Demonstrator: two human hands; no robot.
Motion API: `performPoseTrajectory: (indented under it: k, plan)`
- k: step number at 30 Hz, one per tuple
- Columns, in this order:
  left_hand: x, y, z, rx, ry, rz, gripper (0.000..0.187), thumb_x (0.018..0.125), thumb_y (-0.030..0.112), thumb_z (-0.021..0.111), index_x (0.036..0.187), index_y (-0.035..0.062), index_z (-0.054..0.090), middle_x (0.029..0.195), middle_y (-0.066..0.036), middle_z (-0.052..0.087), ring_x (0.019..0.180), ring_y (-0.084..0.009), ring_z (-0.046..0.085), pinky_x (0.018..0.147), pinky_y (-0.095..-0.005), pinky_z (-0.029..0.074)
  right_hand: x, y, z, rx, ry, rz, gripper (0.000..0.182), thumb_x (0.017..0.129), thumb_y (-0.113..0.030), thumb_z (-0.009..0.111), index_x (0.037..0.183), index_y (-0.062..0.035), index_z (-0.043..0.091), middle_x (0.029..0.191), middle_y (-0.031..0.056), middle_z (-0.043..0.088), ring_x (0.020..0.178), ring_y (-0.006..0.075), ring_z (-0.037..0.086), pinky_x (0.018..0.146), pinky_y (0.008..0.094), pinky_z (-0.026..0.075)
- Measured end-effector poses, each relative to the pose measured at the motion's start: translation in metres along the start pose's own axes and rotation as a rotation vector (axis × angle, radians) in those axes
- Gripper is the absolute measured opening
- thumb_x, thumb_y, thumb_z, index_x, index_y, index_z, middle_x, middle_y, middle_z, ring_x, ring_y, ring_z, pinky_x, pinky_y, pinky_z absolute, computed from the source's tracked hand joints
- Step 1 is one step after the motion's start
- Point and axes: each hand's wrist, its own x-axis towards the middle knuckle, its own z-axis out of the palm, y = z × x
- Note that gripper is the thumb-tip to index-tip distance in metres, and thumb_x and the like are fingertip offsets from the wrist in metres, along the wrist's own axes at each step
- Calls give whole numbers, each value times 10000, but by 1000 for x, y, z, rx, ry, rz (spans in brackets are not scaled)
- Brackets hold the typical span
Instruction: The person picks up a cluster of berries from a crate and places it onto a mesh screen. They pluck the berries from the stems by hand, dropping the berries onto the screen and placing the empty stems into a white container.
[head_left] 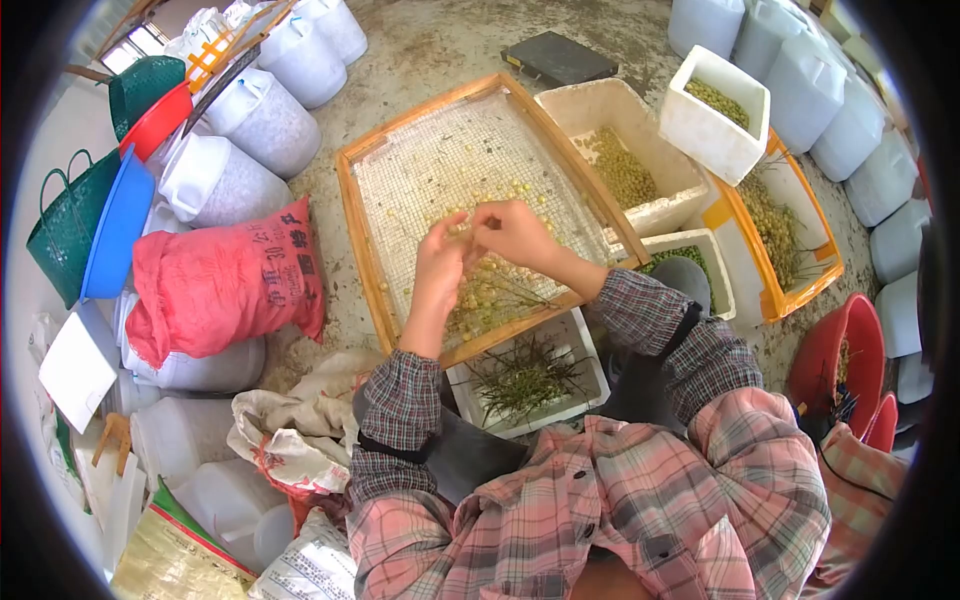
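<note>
My left hand (pixel 438 268) and my right hand (pixel 514 236) are close together above a wood-framed mesh screen (pixel 430 170). Both have their fingers bent into a pinch, and whatever is between the fingertips is too small or hidden to name. Small yellow-green round fruits (pixel 490 290) lie on the mesh just under and around my hands, some among thin stems. Below the near edge of the frame stands a white foam box (pixel 597 375) holding dark green stems (pixel 525 378).
To the right are a foam box of fruits (pixel 570 100), a tilted smaller one (pixel 710 145), a yellow-edged box (pixel 835 265) and a red tub (pixel 850 345). A red woven sack (pixel 220 285), a blue basin (pixel 118 225) and several white jugs (pixel 225 180) stand left.
</note>
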Motion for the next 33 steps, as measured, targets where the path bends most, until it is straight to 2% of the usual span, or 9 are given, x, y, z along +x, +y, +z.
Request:
performPoseTrajectory:
  k: [3, 7, 11, 13, 15, 16, 18, 26, 33]
  plan:
    - [19, -4, -25, 398, 12, 128, 404, 896, 53, 569, 1296, 93, 537, 1276, -188, 530, 1056, -249, 588, 919, -369, 499, -26, -29, -17, 120, -8, 22, 133, 831, -113, 608, 784, 7, 640, 603, 94, 581, 505, 147, 512, 506, 297, 429]
    - [43, -40, -51, 1125, 131, 393, 366, 868, 100, 623, 1228, 167, 624, 1396, -129, 473, 1073, -268, 588, 938, -409, 480, -122, -27, 4, -11, -414, -61, 123, 849, -126, 591, 882, -25, 653, 761, 127, 665, 627, 262, 627, 572, 385, 479]
    - [26, -22, -20, 1040, -397, 168, 336, 844, 136, 655, 1180, 140, 654, 1447, -105, 404, 1217, -294, 474, 1009, -420, 416, -153, -7, 21, -175, -508, -117, 144, 849, -141, 577, 933, -58, 659, 825, 158, 670, 739, 335, 647, 664, 430, 505]
    - [19, -31, -8, 1255, -499, 226, 302, 832, 137, 665, 1133, 135, 680, 1450, -99, 392, 1275, -289, 414, 1029, -408, 394, -117, -14, 7, -315, -517, 169, 153, 839, -153, 584, 937, -63, 661, 831, 160, 667, 765, 352, 641, 693, 438, 510]
    - [13, -26, 2, 1396, -496, 167, 255, 825, 135, 673, 1080, 119, 691, 1416, -90, 425, 1289, -286, 396, 1045, -407, 376, -89, -22, -7, -393, -30, -45, 138, 828, -164, 593, 872, -53, 661, 797, 172, 655, 743, 359, 631, 685, 450, 504]
    - [13, -23, 5, 1464, -492, 143, 233, 822, 134, 677, 1053, 110, 696, 1398, -86, 441, 1295, -284, 386, 1054, -407, 367, -82, -11, -10, -436, -117, 28, 136, 831, -162, 589, 869, -51, 657, 786, 176, 649, 732, 356, 629, 676, 451, 499]
    - [17, -30, -3, 1429, -485, 250, 211, 823, 152, 680, 1027, 102, 686, 1347, -90, 486, 1265, -280, 423, 1048, -423, 372, -78, 26, -12, -520, -297, 177, 133, 839, -158, 581, 863, -46, 648, 765, 185, 638, 709, 350, 626, 658, 454, 488]
    - [6, 1, -14, 672, -486, 235, 312, 886, 271, 664, 1085, 32, 642, 1067, -76, 646, 991, -175, 616, 841, -333, 500, -53, 13, -28, -216, -179, -29, 133, 882, -136, 543, 935, -45, 623, 735, 191, 627, 656, 375, 610, 582, 436, 469]
    - [7, 8, -9, 841, -365, 284, 364, 940, 341, 581, 1066, 6, 650, 671, -79, 601, 575, -143, 515, 554, -341, 413, -28, 4, -44, -494, -152, -235, 90, 889, -149, 546, 933, -80, 583, 695, 176, 621, 618, 385, 597, 547, 473, 460]
